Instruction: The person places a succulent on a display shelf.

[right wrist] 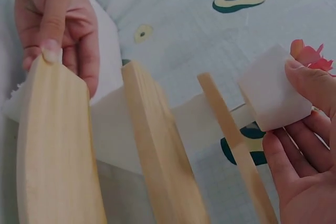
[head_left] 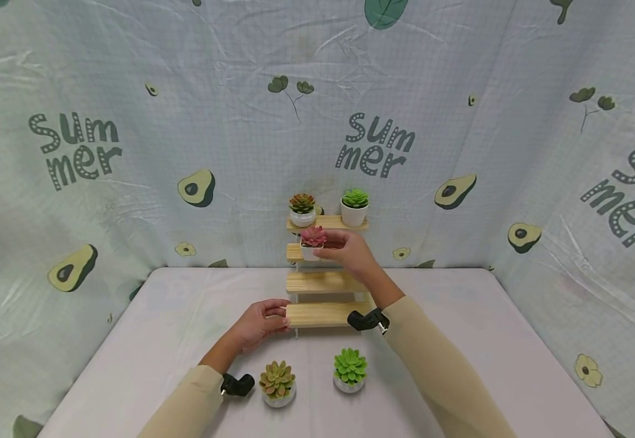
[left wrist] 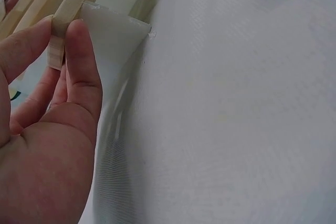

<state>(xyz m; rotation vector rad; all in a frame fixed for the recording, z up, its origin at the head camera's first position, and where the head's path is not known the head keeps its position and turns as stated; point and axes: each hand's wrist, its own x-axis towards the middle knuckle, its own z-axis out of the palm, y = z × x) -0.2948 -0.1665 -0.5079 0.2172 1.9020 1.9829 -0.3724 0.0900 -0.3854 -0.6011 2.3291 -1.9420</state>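
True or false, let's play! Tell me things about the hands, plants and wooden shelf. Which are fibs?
1. The right hand holds a pink succulent in a white pot. True.
2. Nothing stands up top. False: a reddish-brown succulent and a bright green succulent stand on the pale wooden top board.
3. The left hand grips the lowest pale wooden board. True.
4. Three plants stand lowest down. False: the pale table holds just two, an olive succulent and a light-green succulent.

Right grip holds pink succulent; left grip holds bottom shelf; 2 plants on top shelf.
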